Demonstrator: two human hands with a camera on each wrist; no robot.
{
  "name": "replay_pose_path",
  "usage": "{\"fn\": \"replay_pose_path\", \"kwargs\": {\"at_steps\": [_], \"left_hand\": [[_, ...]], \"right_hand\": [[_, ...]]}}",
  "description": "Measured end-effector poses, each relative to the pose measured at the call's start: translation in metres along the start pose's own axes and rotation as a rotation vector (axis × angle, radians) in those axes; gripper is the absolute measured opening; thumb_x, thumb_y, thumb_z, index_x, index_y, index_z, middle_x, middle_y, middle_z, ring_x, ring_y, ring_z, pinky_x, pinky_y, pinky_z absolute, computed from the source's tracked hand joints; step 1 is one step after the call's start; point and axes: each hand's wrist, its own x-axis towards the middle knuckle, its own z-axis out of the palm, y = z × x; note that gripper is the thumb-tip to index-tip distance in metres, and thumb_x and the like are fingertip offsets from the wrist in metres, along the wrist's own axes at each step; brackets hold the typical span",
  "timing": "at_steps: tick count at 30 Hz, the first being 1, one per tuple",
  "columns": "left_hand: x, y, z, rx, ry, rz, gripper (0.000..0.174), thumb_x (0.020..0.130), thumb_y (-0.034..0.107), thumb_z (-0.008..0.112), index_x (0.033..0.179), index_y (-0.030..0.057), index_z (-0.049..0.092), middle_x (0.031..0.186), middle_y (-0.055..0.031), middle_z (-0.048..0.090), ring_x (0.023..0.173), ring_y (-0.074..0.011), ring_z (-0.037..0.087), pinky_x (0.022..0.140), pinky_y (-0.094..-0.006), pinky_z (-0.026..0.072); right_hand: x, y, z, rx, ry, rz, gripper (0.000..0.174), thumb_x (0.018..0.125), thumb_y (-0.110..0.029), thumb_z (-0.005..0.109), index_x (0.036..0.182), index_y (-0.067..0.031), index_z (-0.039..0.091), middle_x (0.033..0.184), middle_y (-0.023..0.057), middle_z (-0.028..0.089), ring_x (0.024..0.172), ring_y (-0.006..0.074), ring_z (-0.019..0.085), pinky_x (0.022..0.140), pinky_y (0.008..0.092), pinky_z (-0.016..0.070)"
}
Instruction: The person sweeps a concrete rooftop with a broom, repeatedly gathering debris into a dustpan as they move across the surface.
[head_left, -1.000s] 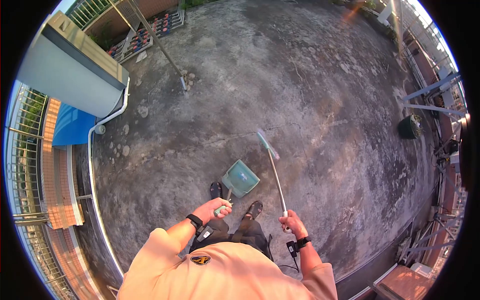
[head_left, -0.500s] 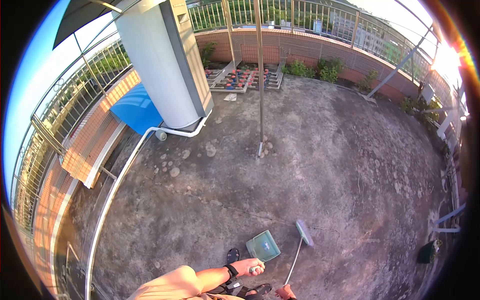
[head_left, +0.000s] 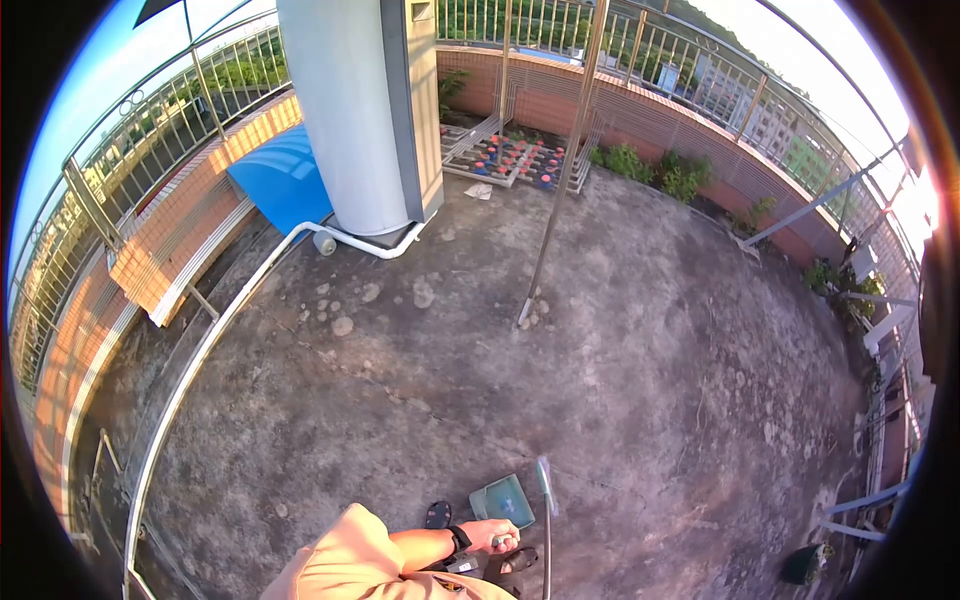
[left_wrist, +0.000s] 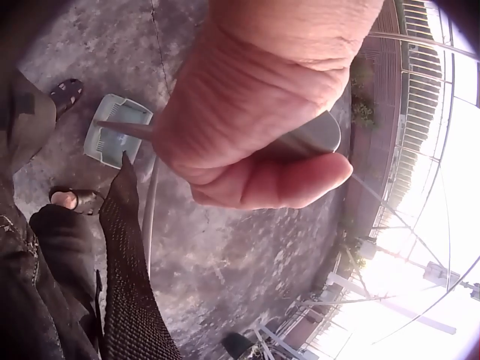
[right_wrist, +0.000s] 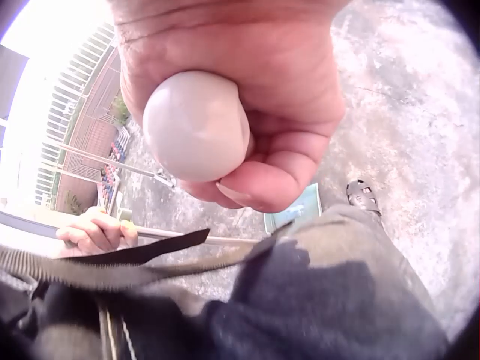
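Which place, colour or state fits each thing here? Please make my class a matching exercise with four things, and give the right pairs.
Things
1. Dustpan
2. Left hand
3. Right hand
4. Curved sheet

Descriptions
A. Bright blue, beside the pillar
B. Holding a handle with a rounded white end
C. Pale green, near the broom
D. Curled round the dustpan's handle

Pairs: 1-C, 2-D, 3-B, 4-A

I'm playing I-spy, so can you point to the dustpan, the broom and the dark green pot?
Dustpan [head_left: 506, 496]: head view, on the inside of its pan.
Broom [head_left: 543, 474]: head view, on its head.
Dark green pot [head_left: 800, 567]: head view, on its side.
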Motion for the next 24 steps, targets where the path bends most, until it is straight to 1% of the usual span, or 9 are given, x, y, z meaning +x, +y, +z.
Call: {"fn": "replay_pose_path", "kwargs": {"at_steps": [5, 8, 11, 12, 14, 16, 20, 22, 24], "left_hand": [[-0.004, 0.018, 0.023, -0.007, 0.003, 0.003, 0.018, 0.081, 0.010, 0.047, 0.063, 0.0098, 0.043, 0.052, 0.0054, 0.042, 0.039, -0.0029, 0.041, 0.031, -0.0171, 0.0295], [0.004, 0.021, 0.042, -0.098, 0.054, 0.005, 0.019, 0.081, 0.006, 0.045, 0.063, 0.0097, 0.039, 0.054, 0.0038, 0.040, 0.039, -0.0016, 0.037, 0.030, -0.0156, 0.0273], [0.005, 0.025, 0.071, -0.140, 0.051, -0.007, 0.019, 0.081, 0.007, 0.044, 0.064, 0.0098, 0.038, 0.055, 0.0035, 0.038, 0.038, -0.0017, 0.035, 0.030, -0.0155, 0.0272], [0.007, 0.026, 0.077, -0.145, 0.056, 0.006, 0.020, 0.082, 0.008, 0.043, 0.063, 0.0097, 0.037, 0.054, 0.0041, 0.037, 0.038, -0.0018, 0.033, 0.030, -0.0151, 0.0262], [0.015, 0.036, 0.084, -0.150, 0.080, 0.005, 0.020, 0.082, 0.009, 0.042, 0.063, 0.0095, 0.036, 0.054, 0.0046, 0.035, 0.037, -0.0019, 0.032, 0.029, -0.0146, 0.0253], [0.024, 0.046, 0.083, -0.201, 0.088, 0.041, 0.019, 0.083, 0.008, 0.043, 0.065, 0.0085, 0.037, 0.056, 0.0030, 0.038, 0.038, -0.0019, 0.033, 0.031, -0.0155, 0.0268], [0.011, 0.061, 0.118, -0.040, 0.230, 0.107, 0.018, 0.082, 0.013, 0.045, 0.067, 0.0028, 0.043, 0.051, 0.0047, 0.037, 0.037, -0.0021, 0.034, 0.030, -0.0153, 0.0264], [0.027, 0.068, 0.100, -0.062, 0.243, 0.099, 0.018, 0.082, 0.012, 0.046, 0.067, 0.0043, 0.042, 0.053, 0.0033, 0.038, 0.037, -0.0030, 0.034, 0.029, -0.0157, 0.0266], [0.022, 0.074, 0.106, -0.203, 0.197, 0.067, 0.021, 0.081, 0.007, 0.044, 0.061, 0.0076, 0.037, 0.054, 0.0013, 0.038, 0.036, -0.0037, 0.032, 0.028, -0.0166, 0.0235]], "right_hand": [[0.100, -0.037, -0.080, -0.154, -0.022, 0.030, 0.018, 0.065, -0.007, 0.057, 0.071, 0.0059, 0.046, 0.052, 0.0118, 0.053, 0.041, 0.0202, 0.051, 0.037, 0.0320, 0.0405], [0.124, -0.115, -0.114, -0.253, 0.165, -0.077, 0.011, 0.061, -0.006, 0.054, 0.064, 0.0029, 0.049, 0.051, 0.0112, 0.053, 0.041, 0.0200, 0.052, 0.040, 0.0294, 0.0409], [0.200, -0.119, -0.163, -0.373, 0.037, -0.150, 0.015, 0.058, -0.004, 0.053, 0.070, 0.0041, 0.048, 0.055, 0.0129, 0.053, 0.049, 0.0253, 0.056, 0.046, 0.0340, 0.0438], [0.222, -0.111, -0.167, -0.400, 0.200, -0.182, 0.024, 0.061, -0.003, 0.052, 0.083, 0.0041, 0.045, 0.064, 0.0150, 0.057, 0.057, 0.0267, 0.058, 0.050, 0.0352, 0.0453], [0.228, -0.123, -0.166, -0.388, 0.289, -0.195, 0.023, 0.058, -0.007, 0.058, 0.077, 0.0045, 0.053, 0.066, 0.0176, 0.056, 0.058, 0.0307, 0.059, 0.050, 0.0337, 0.0470], [0.326, -0.030, -0.178, -0.720, 0.192, -0.420, 0.031, 0.062, -0.006, 0.058, 0.089, 0.0054, 0.049, 0.065, 0.0181, 0.055, 0.060, 0.0319, 0.060, 0.051, 0.0365, 0.0478], [0.279, 0.017, -0.156, -0.799, -0.008, -0.405, 0.054, 0.071, -0.005, 0.051, 0.118, 0.0028, 0.026, 0.066, 0.0201, 0.056, 0.063, 0.0310, 0.061, 0.050, 0.0388, 0.0480], [0.193, -0.028, -0.129, -0.550, -0.084, 0.081, 0.066, 0.073, -0.012, 0.050, 0.128, 0.0034, 0.017, 0.072, 0.0175, 0.060, 0.069, 0.0340, 0.061, 0.063, 0.0397, 0.0481], [0.152, 0.006, -0.110, -0.670, -0.101, 0.016, 0.070, 0.072, -0.011, 0.050, 0.130, 0.0028, 0.014, 0.075, 0.0221, 0.059, 0.071, 0.0356, 0.060, 0.065, 0.0395, 0.0476]]}}
